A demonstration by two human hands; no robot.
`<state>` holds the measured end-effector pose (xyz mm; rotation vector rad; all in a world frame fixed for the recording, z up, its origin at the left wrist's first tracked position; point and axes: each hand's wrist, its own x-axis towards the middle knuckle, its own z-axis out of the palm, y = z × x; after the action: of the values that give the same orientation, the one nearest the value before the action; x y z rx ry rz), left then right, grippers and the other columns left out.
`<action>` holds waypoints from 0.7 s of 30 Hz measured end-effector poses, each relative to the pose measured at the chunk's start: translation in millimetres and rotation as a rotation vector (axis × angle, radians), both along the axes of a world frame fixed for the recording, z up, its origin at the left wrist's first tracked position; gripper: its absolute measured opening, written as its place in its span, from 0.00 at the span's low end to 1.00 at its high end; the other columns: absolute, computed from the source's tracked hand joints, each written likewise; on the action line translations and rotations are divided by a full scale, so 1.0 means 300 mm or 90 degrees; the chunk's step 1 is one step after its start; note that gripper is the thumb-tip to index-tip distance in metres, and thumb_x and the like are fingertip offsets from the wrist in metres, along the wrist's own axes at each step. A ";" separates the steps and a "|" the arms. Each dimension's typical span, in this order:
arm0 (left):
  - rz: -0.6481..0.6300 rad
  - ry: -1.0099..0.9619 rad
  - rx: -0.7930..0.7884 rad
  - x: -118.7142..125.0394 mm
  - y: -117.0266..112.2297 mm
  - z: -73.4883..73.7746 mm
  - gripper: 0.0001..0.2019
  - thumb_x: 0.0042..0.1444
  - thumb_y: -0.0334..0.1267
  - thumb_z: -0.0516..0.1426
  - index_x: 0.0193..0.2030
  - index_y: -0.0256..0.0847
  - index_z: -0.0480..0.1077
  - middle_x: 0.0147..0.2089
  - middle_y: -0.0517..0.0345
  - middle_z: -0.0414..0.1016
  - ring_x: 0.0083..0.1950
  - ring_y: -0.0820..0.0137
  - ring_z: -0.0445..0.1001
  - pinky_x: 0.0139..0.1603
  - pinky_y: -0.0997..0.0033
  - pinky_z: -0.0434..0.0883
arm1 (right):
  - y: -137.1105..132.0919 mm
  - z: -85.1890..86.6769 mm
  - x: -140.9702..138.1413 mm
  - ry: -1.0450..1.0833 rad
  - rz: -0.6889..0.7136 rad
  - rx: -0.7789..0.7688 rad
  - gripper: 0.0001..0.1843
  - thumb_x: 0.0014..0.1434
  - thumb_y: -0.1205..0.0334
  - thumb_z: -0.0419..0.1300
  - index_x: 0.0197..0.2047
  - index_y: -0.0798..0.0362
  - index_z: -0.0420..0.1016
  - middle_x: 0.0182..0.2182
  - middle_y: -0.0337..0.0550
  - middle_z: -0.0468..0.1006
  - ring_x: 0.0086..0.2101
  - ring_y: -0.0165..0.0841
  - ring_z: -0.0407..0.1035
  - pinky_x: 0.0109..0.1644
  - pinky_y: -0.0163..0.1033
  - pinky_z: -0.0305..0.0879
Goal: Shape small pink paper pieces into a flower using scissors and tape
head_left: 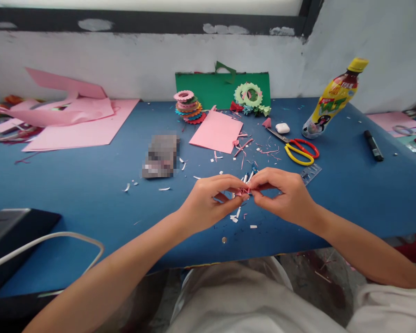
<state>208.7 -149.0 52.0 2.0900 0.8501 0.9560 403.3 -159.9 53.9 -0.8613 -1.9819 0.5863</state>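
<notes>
Both hands meet over the blue table (90, 189) near its front edge. My left hand (210, 201) and my right hand (284, 194) pinch a small folded pink paper piece (244, 190) between their fingertips, from either side. White and pink paper scraps (235, 217) lie on the table under the hands. A pink paper square (217, 130) lies flat beyond them, and a stack of coloured paper rings (188, 107) stands behind it.
Red and yellow scissors (300, 150), a white earbud case (282, 128), a tilted yellow-capped bottle (334, 97) and a black marker (373, 145) lie right. Green card (208, 88) leans on the wall. Pink sheets (72, 125) cover the left; a dark device with a white cable (10, 231) is near left.
</notes>
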 end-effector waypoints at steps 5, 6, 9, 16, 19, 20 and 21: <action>0.029 -0.017 0.010 0.005 -0.011 0.003 0.08 0.52 0.33 0.59 0.39 0.36 0.75 0.39 0.52 0.77 0.33 0.75 0.75 0.26 0.83 0.74 | 0.002 0.007 0.004 0.033 0.003 -0.012 0.07 0.52 0.71 0.58 0.35 0.53 0.73 0.33 0.40 0.76 0.35 0.28 0.71 0.39 0.32 0.72; 0.032 -0.020 0.011 0.005 -0.013 0.006 0.09 0.52 0.34 0.60 0.40 0.36 0.75 0.40 0.51 0.77 0.33 0.74 0.75 0.26 0.84 0.73 | 0.003 0.010 0.006 0.041 0.008 -0.028 0.07 0.52 0.71 0.58 0.35 0.53 0.73 0.34 0.40 0.76 0.35 0.28 0.71 0.39 0.33 0.72; 0.021 -0.040 -0.011 0.004 -0.017 0.017 0.09 0.52 0.34 0.60 0.40 0.37 0.76 0.41 0.51 0.78 0.33 0.75 0.75 0.23 0.85 0.72 | 0.004 0.018 0.011 0.061 0.018 -0.067 0.07 0.52 0.71 0.58 0.35 0.52 0.73 0.34 0.41 0.76 0.35 0.29 0.72 0.39 0.34 0.73; -0.029 -0.035 -0.128 -0.006 -0.001 0.040 0.09 0.52 0.36 0.60 0.38 0.35 0.76 0.34 0.53 0.77 0.27 0.77 0.72 0.19 0.84 0.67 | 0.000 0.013 0.007 0.073 0.030 -0.102 0.07 0.51 0.72 0.59 0.33 0.52 0.74 0.34 0.40 0.76 0.35 0.28 0.71 0.39 0.34 0.72; -0.031 -0.019 -0.110 -0.009 0.005 0.038 0.08 0.52 0.37 0.61 0.37 0.36 0.76 0.34 0.53 0.77 0.28 0.76 0.72 0.22 0.83 0.69 | -0.003 0.013 0.003 0.073 0.027 -0.134 0.06 0.51 0.71 0.59 0.33 0.53 0.74 0.34 0.40 0.76 0.35 0.28 0.71 0.39 0.34 0.72; -0.033 -0.016 -0.099 -0.009 0.006 0.035 0.08 0.52 0.37 0.60 0.38 0.36 0.76 0.35 0.53 0.77 0.29 0.76 0.73 0.23 0.82 0.70 | -0.004 0.014 0.003 0.072 0.019 -0.144 0.06 0.51 0.70 0.59 0.34 0.53 0.74 0.33 0.40 0.76 0.35 0.28 0.71 0.39 0.34 0.72; -0.035 -0.014 -0.085 -0.009 0.006 0.031 0.08 0.53 0.37 0.60 0.38 0.37 0.76 0.35 0.54 0.78 0.30 0.75 0.74 0.25 0.82 0.71 | -0.005 0.015 0.003 0.069 0.008 -0.153 0.06 0.51 0.69 0.60 0.34 0.53 0.74 0.33 0.40 0.76 0.34 0.28 0.71 0.39 0.34 0.72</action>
<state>206.1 -147.2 61.4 1.9755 0.8183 0.8679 404.2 -161.3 58.5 -0.9407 -1.8451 0.8735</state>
